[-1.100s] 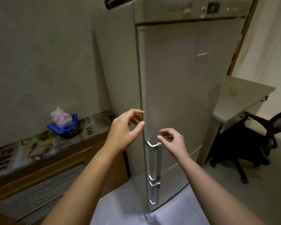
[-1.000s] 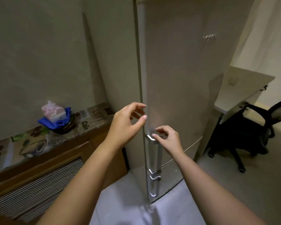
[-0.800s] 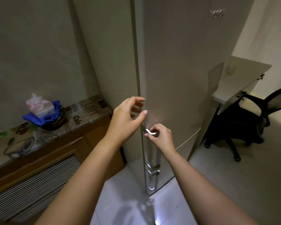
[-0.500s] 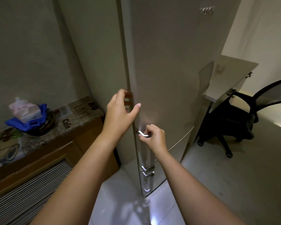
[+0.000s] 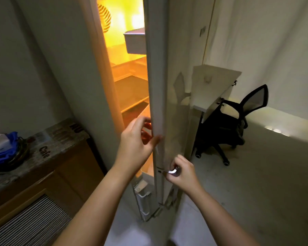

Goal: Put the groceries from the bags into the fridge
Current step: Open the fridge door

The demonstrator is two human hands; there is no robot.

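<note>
The tall silver fridge stands before me with its upper door [image 5: 160, 68] swung partly out, edge-on to me. Warm yellow light shows the inside: glass shelves [image 5: 132, 91], a grey door bin [image 5: 134, 41] and a striped round item [image 5: 105, 16] at the top. My right hand [image 5: 180, 172] is closed around the chrome door handle [image 5: 172, 171] low on the door. My left hand [image 5: 137, 141] grips the door's free edge, fingers curled behind it. No grocery bags are in view.
A wooden radiator cabinet with a printed top [image 5: 48, 148] runs along the left wall; a bowl with blue cloth and a tissue pack [image 5: 4, 151] sits on it. A white desk [image 5: 215, 86] and black office chair [image 5: 233, 125] stand right of the fridge.
The fridge door was shut and has now swung out, revealing the lit interior. My right hand closed on the handle and pulled; my left hand moved onto the door's edge.
</note>
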